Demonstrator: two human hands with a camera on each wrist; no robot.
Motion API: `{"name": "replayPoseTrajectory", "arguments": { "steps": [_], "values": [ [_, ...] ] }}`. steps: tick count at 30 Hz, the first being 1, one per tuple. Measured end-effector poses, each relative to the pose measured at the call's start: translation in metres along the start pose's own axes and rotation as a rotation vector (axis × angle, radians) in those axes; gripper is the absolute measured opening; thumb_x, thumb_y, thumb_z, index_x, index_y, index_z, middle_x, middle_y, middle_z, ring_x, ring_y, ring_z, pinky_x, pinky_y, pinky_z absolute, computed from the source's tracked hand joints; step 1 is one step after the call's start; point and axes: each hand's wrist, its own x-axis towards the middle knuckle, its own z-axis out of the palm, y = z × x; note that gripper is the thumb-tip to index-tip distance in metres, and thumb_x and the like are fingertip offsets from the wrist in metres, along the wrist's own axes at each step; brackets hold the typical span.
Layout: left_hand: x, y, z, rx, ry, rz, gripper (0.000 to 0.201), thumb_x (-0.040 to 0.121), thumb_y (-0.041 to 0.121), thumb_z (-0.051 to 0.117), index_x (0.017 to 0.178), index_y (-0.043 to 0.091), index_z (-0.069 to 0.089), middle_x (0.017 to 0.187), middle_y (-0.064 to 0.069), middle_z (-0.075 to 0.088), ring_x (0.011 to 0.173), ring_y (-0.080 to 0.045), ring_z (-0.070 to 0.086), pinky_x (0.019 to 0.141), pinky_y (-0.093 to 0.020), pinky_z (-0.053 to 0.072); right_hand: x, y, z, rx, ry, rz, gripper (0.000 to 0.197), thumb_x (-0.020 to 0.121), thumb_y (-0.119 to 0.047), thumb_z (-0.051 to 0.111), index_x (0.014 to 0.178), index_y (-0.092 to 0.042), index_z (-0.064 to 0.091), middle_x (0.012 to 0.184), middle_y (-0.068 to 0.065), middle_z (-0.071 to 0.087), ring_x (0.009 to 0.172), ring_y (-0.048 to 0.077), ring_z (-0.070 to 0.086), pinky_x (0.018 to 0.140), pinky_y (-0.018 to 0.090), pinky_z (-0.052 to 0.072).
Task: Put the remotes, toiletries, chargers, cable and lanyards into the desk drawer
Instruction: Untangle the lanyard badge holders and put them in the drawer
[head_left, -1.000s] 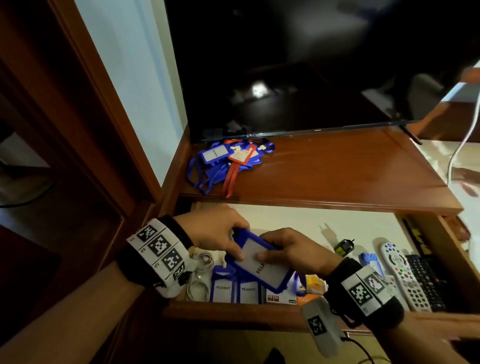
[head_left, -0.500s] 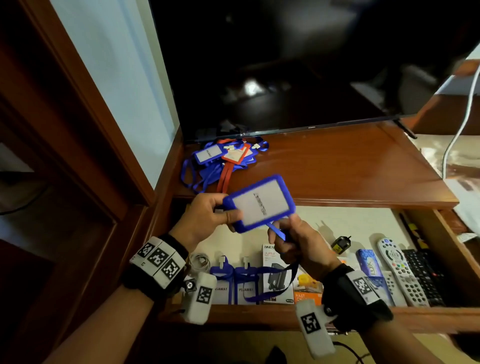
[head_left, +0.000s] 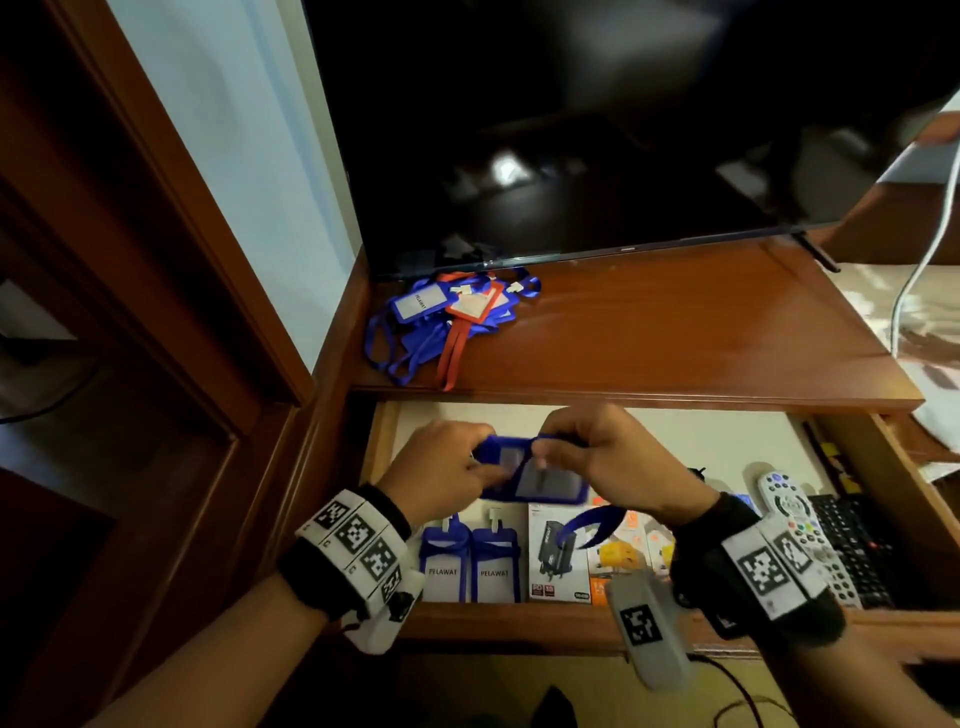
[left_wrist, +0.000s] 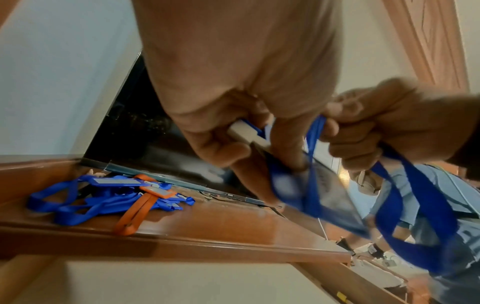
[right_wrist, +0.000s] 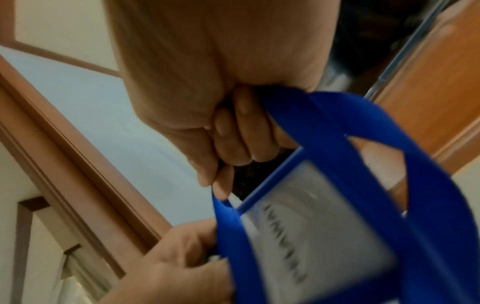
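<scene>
Both hands hold one blue lanyard badge (head_left: 540, 480) above the open desk drawer (head_left: 519, 626). My left hand (head_left: 441, 470) pinches the badge's clip end (left_wrist: 244, 133). My right hand (head_left: 613, 462) grips the blue strap (right_wrist: 337, 127), which loops down below the badge (right_wrist: 311, 236). A pile of blue and orange lanyards (head_left: 447, 325) lies on the desk top at the left, under the TV. In the drawer lie two blue badges (head_left: 470, 564), charger boxes (head_left: 561, 556) and remotes (head_left: 789, 514).
A dark TV (head_left: 597, 130) stands on the wooden desk top (head_left: 675, 332). A white cable (head_left: 919, 265) hangs at the right. A black remote (head_left: 852, 545) lies against the drawer's right wall. A wooden door frame (head_left: 182, 218) borders the left.
The badge was raised from the drawer, then lowered again and tilted flatter. My right hand has come up beside the left and gathered the strap.
</scene>
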Motion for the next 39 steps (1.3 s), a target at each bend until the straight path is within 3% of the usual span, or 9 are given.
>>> {"name": "replayPoseTrajectory", "arguments": {
  "steps": [5, 8, 12, 15, 18, 22, 27, 33, 39],
  "values": [
    [-0.007, -0.001, -0.009, -0.290, -0.365, 0.030, 0.006, 0.085, 0.015, 0.068, 0.089, 0.013, 0.063, 0.092, -0.001, 0.068, 0.088, -0.012, 0.065, 0.076, -0.029, 0.054, 0.008, 0.019, -0.013, -0.104, -0.159, 0.095, 0.027, 0.090, -0.023, 0.062, 0.064, -0.020, 0.060, 0.058, -0.007, 0.050, 0.052, 0.005, 0.041, 0.054, 0.020, 0.032],
    [-0.009, -0.002, -0.014, -0.626, -0.405, 0.023, 0.013, 0.085, 0.002, 0.064, 0.090, 0.014, 0.063, 0.086, 0.006, 0.069, 0.084, -0.006, 0.066, 0.072, -0.021, 0.052, 0.003, 0.022, -0.010, 0.196, -0.209, 0.174, 0.034, 0.095, -0.022, 0.056, 0.061, -0.020, 0.060, 0.060, 0.007, 0.051, 0.056, 0.017, 0.044, 0.051, 0.028, 0.034],
    [-0.005, 0.000, -0.015, -0.927, -0.172, 0.000, 0.029, 0.071, 0.017, 0.070, 0.099, 0.009, 0.065, 0.094, 0.001, 0.073, 0.095, -0.017, 0.066, 0.085, -0.032, 0.053, -0.010, 0.020, 0.010, 0.561, 0.007, 0.238, 0.031, 0.081, 0.000, 0.057, 0.059, -0.022, 0.063, 0.043, -0.003, 0.054, 0.041, 0.007, 0.047, 0.042, 0.018, 0.037],
    [0.001, 0.004, -0.009, -1.045, 0.014, -0.031, 0.038, 0.070, 0.023, 0.070, 0.102, 0.004, 0.066, 0.105, -0.018, 0.068, 0.101, -0.032, 0.061, 0.091, -0.045, 0.048, -0.001, 0.024, 0.038, 0.814, 0.027, 0.293, 0.022, 0.075, -0.015, 0.048, 0.055, -0.019, 0.055, 0.047, 0.001, 0.034, 0.040, 0.010, 0.028, 0.042, 0.019, 0.025],
    [0.006, 0.005, -0.002, -1.109, 0.189, -0.126, 0.020, 0.075, 0.018, 0.066, 0.092, 0.009, 0.071, 0.095, -0.019, 0.066, 0.089, -0.029, 0.056, 0.082, -0.045, 0.044, 0.009, 0.022, 0.061, 0.942, 0.066, 0.313, 0.034, 0.090, -0.025, 0.049, 0.058, -0.014, 0.046, 0.052, 0.004, 0.025, 0.042, 0.011, 0.021, 0.043, 0.019, 0.020],
    [0.011, 0.003, 0.002, -0.961, 0.397, -0.229, 0.012, 0.086, 0.006, 0.064, 0.086, 0.016, 0.070, 0.087, -0.005, 0.073, 0.078, -0.014, 0.067, 0.071, -0.027, 0.050, 0.015, 0.009, 0.080, 0.817, 0.066, 0.365, 0.040, 0.101, -0.027, 0.039, 0.063, -0.014, 0.045, 0.049, 0.001, 0.029, 0.040, 0.011, 0.022, 0.040, 0.021, 0.020],
    [0.008, -0.022, 0.006, -0.404, 0.549, -0.164, 0.006, 0.081, 0.014, 0.071, 0.078, 0.011, 0.066, 0.067, -0.001, 0.067, 0.065, -0.016, 0.063, 0.063, -0.032, 0.051, 0.018, 0.000, 0.071, 0.281, 0.021, 0.279, 0.036, 0.098, -0.022, 0.045, 0.063, -0.018, 0.053, 0.051, -0.003, 0.044, 0.042, 0.005, 0.037, 0.049, 0.022, 0.032],
    [-0.005, -0.024, 0.000, 0.090, 0.182, 0.039, 0.015, 0.083, 0.023, 0.067, 0.080, 0.010, 0.060, 0.078, -0.003, 0.060, 0.077, -0.023, 0.056, 0.070, -0.036, 0.045, 0.013, -0.011, 0.044, -0.084, -0.169, 0.189, 0.034, 0.097, -0.023, 0.048, 0.064, -0.020, 0.055, 0.059, -0.008, 0.052, 0.053, 0.007, 0.047, 0.059, 0.026, 0.039],
    [-0.012, -0.021, -0.013, 0.134, -0.237, 0.177, 0.010, 0.080, 0.023, 0.071, 0.082, 0.019, 0.062, 0.082, 0.004, 0.060, 0.080, -0.016, 0.056, 0.073, -0.037, 0.050, 0.006, -0.008, 0.019, -0.161, -0.245, 0.151, 0.034, 0.095, -0.026, 0.055, 0.063, -0.014, 0.059, 0.057, -0.008, 0.053, 0.050, 0.005, 0.044, 0.052, 0.016, 0.034]
  ]
}}
